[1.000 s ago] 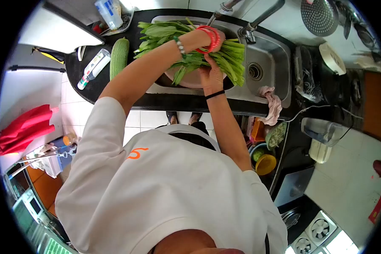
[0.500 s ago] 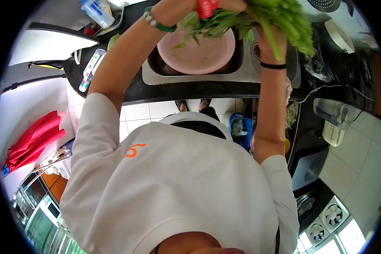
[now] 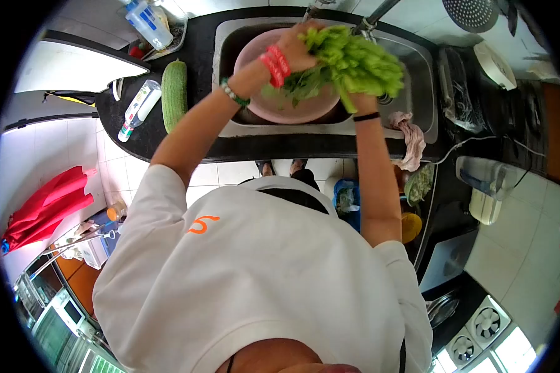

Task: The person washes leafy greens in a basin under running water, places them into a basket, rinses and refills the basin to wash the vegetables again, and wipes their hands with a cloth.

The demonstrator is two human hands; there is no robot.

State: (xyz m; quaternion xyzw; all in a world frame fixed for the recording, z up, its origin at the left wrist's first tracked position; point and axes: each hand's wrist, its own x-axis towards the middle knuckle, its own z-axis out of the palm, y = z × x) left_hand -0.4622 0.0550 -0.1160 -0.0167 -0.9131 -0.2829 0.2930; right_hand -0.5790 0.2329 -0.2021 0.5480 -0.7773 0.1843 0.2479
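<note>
A bunch of leafy greens [image 3: 361, 62] with pale green stalks is held above the sink. My right hand [image 3: 363, 103] is closed round it from below, mostly covered by the stalks. My left hand [image 3: 297, 51], with red bands and a beaded bracelet at its wrist, is closed at the bunch's left end; its fingertips are partly hidden. Darker leaves hang down under the bunch. Below them a pink basin [image 3: 264, 107] stands in the left bowl of the steel sink [image 3: 426, 93], with water and loose leaf bits in it.
Left of the sink lie a long green gourd [image 3: 175, 96] and a plastic bottle [image 3: 140, 109]. A pink cloth [image 3: 409, 140] hangs over the sink's front edge. The faucet [image 3: 370, 25] rises behind. A skimmer [image 3: 471, 13] hangs at the back right.
The bunch and both hands have come down and left, nearer the basin. The view has shifted, so the gourd, faucet and cloth show more fully.
</note>
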